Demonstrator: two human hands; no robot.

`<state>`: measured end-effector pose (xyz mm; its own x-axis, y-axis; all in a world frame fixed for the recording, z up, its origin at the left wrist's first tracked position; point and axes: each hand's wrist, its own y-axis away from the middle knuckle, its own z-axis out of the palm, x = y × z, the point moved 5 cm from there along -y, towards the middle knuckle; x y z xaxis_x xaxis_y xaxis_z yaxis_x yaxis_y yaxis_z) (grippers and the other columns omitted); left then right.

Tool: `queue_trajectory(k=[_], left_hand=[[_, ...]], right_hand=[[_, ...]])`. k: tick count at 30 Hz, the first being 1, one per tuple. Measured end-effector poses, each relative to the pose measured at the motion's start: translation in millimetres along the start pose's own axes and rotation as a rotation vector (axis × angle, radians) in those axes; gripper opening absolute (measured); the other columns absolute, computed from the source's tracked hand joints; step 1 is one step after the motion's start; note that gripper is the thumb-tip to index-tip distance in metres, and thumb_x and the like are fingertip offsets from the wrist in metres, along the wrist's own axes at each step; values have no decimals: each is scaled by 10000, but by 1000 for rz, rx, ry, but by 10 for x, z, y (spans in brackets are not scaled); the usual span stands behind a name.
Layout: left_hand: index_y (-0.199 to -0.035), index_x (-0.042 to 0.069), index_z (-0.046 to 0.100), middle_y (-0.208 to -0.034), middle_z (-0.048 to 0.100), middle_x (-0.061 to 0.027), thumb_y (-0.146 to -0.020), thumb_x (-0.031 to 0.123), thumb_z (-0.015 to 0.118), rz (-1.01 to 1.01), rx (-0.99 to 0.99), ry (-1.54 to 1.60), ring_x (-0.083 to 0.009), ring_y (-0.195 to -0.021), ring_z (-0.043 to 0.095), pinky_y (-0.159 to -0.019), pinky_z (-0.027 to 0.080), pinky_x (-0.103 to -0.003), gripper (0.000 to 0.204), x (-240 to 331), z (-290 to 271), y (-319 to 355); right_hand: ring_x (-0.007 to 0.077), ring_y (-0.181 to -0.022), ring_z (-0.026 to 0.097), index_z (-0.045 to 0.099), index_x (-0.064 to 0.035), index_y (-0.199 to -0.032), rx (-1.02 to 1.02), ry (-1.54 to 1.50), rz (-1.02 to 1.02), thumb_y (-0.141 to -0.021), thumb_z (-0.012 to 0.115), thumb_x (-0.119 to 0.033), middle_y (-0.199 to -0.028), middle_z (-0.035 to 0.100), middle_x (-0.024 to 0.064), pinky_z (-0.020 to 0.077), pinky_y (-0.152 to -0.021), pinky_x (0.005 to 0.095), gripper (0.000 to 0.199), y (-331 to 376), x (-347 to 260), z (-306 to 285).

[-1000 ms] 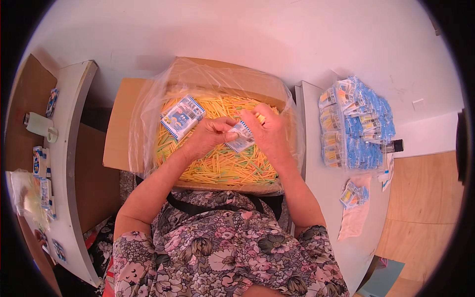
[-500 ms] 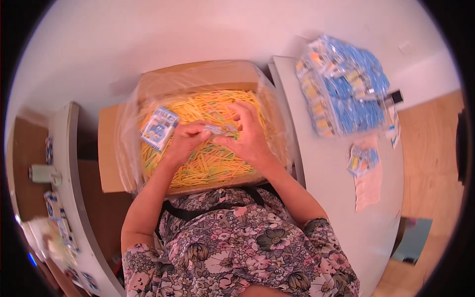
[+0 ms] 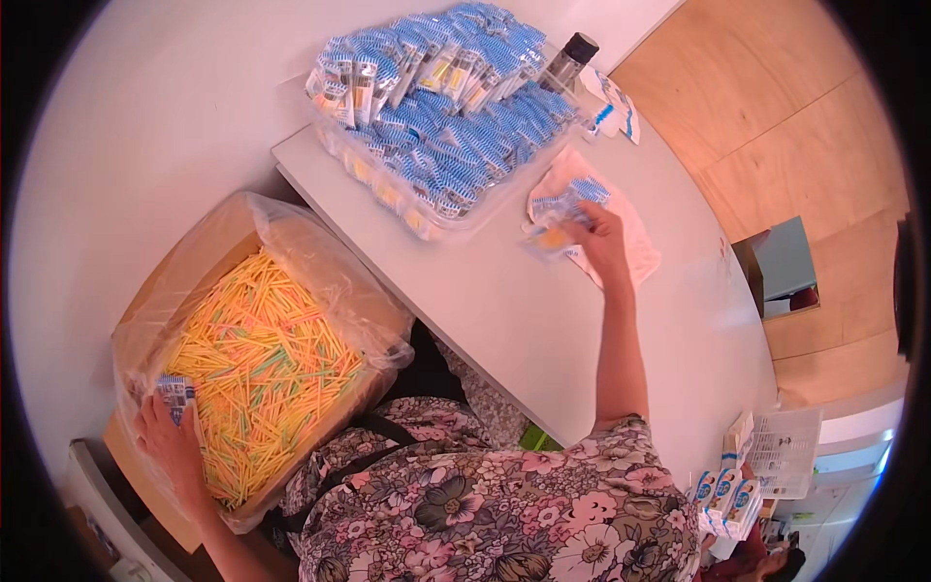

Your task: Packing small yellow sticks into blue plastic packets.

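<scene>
My left hand (image 3: pixel 167 438) rests at the near left rim of a cardboard box (image 3: pixel 155 291) lined with clear plastic and full of yellow and green sticks (image 3: pixel 267 364). Its fingers grip a stack of small blue-and-white packets (image 3: pixel 176 395). My right hand (image 3: pixel 603 241) reaches out over the white table (image 3: pixel 524 320) and holds a small clear packet (image 3: pixel 550 236) with yellow inside. It hovers just above a few similar packets lying on a white sheet (image 3: pixel 635 238).
A clear tray (image 3: pixel 436 218) heaped with blue-and-white filled packets (image 3: pixel 456 116) stands at the table's far side. A dark bottle (image 3: pixel 572 53) stands behind it. Small cartons (image 3: pixel 727 495) and a white basket (image 3: pixel 786 451) sit at the lower right. Wooden floor lies beyond the table.
Both hands were together over the sticks in the box. Now my right hand has swung out to the table with a packet, and my left hand has drawn back to the box's near edge.
</scene>
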<state>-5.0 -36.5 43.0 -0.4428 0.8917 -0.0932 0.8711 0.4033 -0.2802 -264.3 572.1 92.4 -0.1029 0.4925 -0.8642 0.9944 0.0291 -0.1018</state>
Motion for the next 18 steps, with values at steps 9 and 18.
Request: queue_trajectory(k=[9,18], left_hand=[[-1345,133,425,-1325,473,-94,-731,274,729,-240,-225,108,-333,-1243,392,-997,297,-540,699,-171,226,-87],[-1305,84,477,-1181,542,-89,-697,70,734,-267,-104,751,-239,-1072,530,-899,432,-350,660,-382,423,-103]], right_hand=[[310,-901,633,648,-60,-1107,-130,872,-92,-657,700,-157,-972,666,161,487,-787,384,463,-605,219,39],[269,-837,622,644,-48,-840,-9,723,-118,-631,722,-187,-871,648,111,480,-724,371,264,-509,107,-147]])
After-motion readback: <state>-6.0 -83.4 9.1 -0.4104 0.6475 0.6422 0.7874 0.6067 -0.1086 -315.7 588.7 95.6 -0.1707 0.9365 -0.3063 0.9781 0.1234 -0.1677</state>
